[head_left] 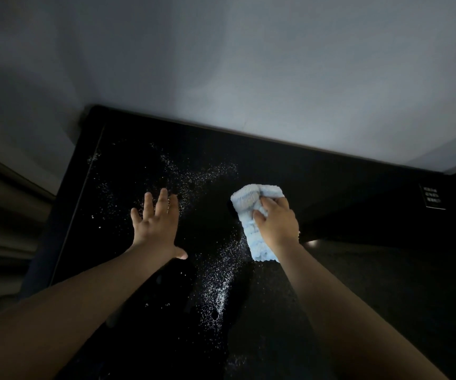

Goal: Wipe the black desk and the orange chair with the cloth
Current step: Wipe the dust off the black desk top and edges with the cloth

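Cloth (251,212), pale blue and fluffy like terry towelling, lay bunched in a long fold on the black desk (358,270), a little right of the middle of my view. I saw the right hand (277,224) gripping it from the 4 o'clock side, fingers curled into the pile and thumb tucked against it, with one end poking out toward 11 o'clock and the other trailing toward 6 o'clock beside the wrist.

Only one cloth was in sight. The left hand (156,223) sat at 9 o'clock from it, well apart, fingers straight and slightly spread, holding nothing; whether the palm touched the surface or hovered just above it, I could not tell.

White crumbs (222,283), fine and grainy like powder, were scattered over the glossy dark top: one streak ran from the cloth's lower end toward 6 o'clock, between the two forearms, and a looser spray arced at 12 o'clock from the left hand. Nothing lay between the cloth and those specks.

One small dark label with white print (432,198), too blurred to read, was at 3 o'clock from the cloth near the desk's far right corner. A plain grey wall (221,64) stood behind the desk's back edge, and folded curtain fabric (4,215) hung at 9 o'clock past the left edge.
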Motion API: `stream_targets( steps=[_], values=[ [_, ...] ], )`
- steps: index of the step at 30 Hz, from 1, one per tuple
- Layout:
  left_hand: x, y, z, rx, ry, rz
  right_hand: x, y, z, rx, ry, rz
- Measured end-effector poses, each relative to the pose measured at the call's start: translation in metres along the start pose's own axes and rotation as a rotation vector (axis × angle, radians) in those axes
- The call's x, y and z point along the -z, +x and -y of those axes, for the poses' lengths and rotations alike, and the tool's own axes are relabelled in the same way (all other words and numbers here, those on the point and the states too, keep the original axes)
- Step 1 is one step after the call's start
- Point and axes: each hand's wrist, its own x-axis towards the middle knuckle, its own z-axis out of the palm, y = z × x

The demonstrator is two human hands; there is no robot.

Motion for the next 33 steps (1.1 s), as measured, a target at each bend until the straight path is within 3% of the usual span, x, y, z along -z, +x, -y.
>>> stream_targets(
  steps=[5,12,33],
  values=[
    [-0.027,-0.044,0.007,-0.160,0.010,0.006,-0.006,-0.026,-0.004,-0.016,0.021,0.002],
    [-0.054,-0.080,0.015,-0.246,0.048,0.087,-0.017,-0.059,-0.007,-0.067,0.026,0.000],
    [-0.071,-0.080,0.012,-0.169,0.081,0.158,-0.037,-0.145,-0.015,-0.132,0.064,-0.042]
  ],
)
